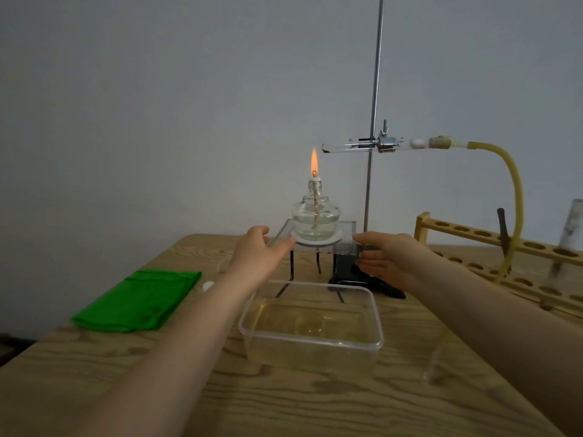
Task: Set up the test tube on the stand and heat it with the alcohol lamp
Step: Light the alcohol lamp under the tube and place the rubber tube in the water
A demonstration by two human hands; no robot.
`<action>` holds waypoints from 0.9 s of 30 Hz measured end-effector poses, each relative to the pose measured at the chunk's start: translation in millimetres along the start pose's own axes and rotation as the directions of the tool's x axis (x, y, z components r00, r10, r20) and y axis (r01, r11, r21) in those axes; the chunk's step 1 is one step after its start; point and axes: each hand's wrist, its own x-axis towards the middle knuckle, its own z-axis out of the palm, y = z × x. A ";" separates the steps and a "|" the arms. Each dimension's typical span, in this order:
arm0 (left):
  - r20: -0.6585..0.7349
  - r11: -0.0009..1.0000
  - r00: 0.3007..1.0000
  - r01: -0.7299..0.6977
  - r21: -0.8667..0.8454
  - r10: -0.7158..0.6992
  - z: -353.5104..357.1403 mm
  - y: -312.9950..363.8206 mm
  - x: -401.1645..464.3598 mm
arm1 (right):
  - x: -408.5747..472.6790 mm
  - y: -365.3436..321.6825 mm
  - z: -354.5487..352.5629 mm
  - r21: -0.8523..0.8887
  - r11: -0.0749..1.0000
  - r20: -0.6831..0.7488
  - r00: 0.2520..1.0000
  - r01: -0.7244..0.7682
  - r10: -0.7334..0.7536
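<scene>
A glass alcohol lamp (316, 216) burns with an orange flame (314, 162) on a wire-gauze tripod (342, 244). A test tube (344, 147) lies level in the clamp (387, 142) of a retort stand (375, 89); its closed end is just right of the flame tip. A yellow rubber hose (514, 190) runs from the tube's stopper down to the right. My left hand (260, 250) grips the gauze's left edge between thumb and fingers. My right hand (383, 257) reaches the tripod's right side with straight fingers.
A clear plastic tub (310, 345) with water stands in front of the tripod. A folded green cloth (138, 299) lies at the left. A wooden test tube rack (492, 247) stands at the right, with a blurred glass item (568, 234) in it.
</scene>
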 end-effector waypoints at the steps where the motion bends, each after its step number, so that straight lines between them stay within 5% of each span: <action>1: -0.016 1.000 1.000 -0.015 0.018 0.015 0.4 -1.1 -3.6 | -1.2 1.9 -1.8 -0.011 1.000 0.008 1.000 -0.008 0.009; 7: -0.104 0.977 0.981 -0.144 0.157 0.161 5.4 -7.7 -26.6 | -10.0 13.7 -16.7 -0.090 0.996 0.043 0.999 -0.022 0.026; 12: 0.069 0.951 0.973 -0.229 0.206 0.219 16.6 -10.3 -50.1 | -19.5 24.4 -41.8 -0.387 0.919 0.039 0.997 0.079 -0.070; 18: 0.295 0.929 0.941 -0.249 0.275 0.165 30.0 -11.9 -63.5 | -26.7 37.7 -79.5 -0.875 0.459 0.152 0.987 0.156 -0.046; 23: 0.314 0.891 0.931 -0.293 0.346 0.184 36.5 -14.3 -64.1 | -32.7 50.9 -101.9 -0.976 0.087 0.199 0.980 0.200 -0.029; 27: 0.313 0.867 0.927 -0.320 0.382 0.205 39.9 -17.3 -63.6 | -30.1 65.5 -114.4 -0.971 -0.042 0.238 0.968 0.235 -0.074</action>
